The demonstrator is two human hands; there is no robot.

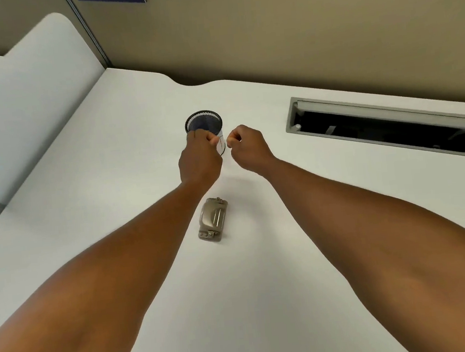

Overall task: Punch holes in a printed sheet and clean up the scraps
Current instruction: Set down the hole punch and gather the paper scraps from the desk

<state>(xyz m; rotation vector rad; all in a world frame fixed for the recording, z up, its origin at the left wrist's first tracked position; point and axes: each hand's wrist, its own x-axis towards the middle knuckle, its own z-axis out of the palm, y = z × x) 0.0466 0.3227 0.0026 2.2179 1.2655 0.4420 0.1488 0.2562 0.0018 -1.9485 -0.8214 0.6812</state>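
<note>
1. Scraps are the concern here, though none can be made out: no paper dots show on the desk [264, 286], and no printed sheet is in view either. Judging by the layout, punching is done and the clean-up is under way.
2. Hole punch [213, 219] lies at about 6 o'clock from both hands, well apart from them and untouched, probably set aside so both hands are free.
3. Mesh cup [204, 123] stands upright at 12 o'clock from the punch. It looks like the place where scraps are being dropped, which would explain why both hands meet at its rim.
4. Left hand [199, 157] is at the cup's near rim, fingers curled tight with the thumb against them, as if pinching something small over the opening; whether it holds anything I cannot tell.
5. Right hand [247, 147] is just beside the cup at its 3 o'clock, fingertips closed in a narrow pinch; what lies between them is too small to see.
6. Cable tray [386, 130], an open recess in the desk, sits at 3 o'clock from the hands, well apart. A beige partition [298, 41] runs behind the desk at 12 o'clock.
</note>
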